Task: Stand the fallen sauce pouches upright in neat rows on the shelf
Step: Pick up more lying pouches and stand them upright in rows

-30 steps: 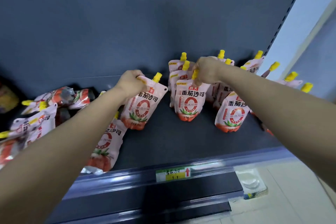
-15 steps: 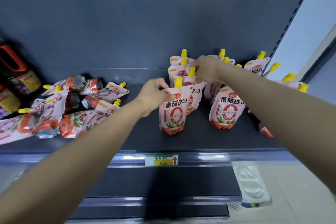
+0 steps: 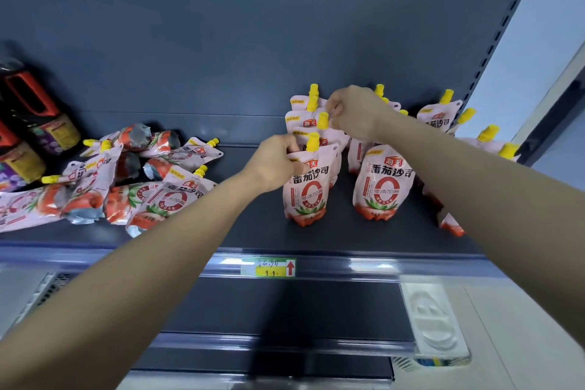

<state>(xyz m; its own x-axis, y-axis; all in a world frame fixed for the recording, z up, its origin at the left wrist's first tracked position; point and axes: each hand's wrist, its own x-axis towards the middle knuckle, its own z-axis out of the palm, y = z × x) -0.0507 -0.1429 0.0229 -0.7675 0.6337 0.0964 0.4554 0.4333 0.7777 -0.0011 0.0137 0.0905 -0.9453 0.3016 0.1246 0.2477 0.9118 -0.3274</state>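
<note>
Over the last second the left hand (image 3: 273, 166) has carried a sauce pouch across from the left part of the shelf (image 3: 342, 234). That front pouch (image 3: 305, 196) now stands upright at the head of a row, its base on the dark shelf board and its yellow cap pointing up. The left hand still grips it at the top left corner, fingers curled round the edge beside the cap. The right hand (image 3: 354, 114) has barely shifted. It stays further back over the same row, its fingers bent and pinching the top of the pouch behind (image 3: 335, 138), though exactly which edge it holds is hard to make out. Just to the right stands a neighbouring pouch (image 3: 383, 187), upright and apart from the front one, heading its own row. More upright ones (image 3: 438, 117) sit near the back panel, partly hidden by the right forearm. Well off to the left lie the fallen pouches (image 3: 171, 196), a loose heap on their sides, some overlapping, caps pointing different ways. Beyond the heap, at the far left, dark bottles (image 3: 38, 123) with red handles stand on the same shelf. A green and yellow price tag (image 3: 268, 266) sits in the front rail, below the front pouch.
</note>
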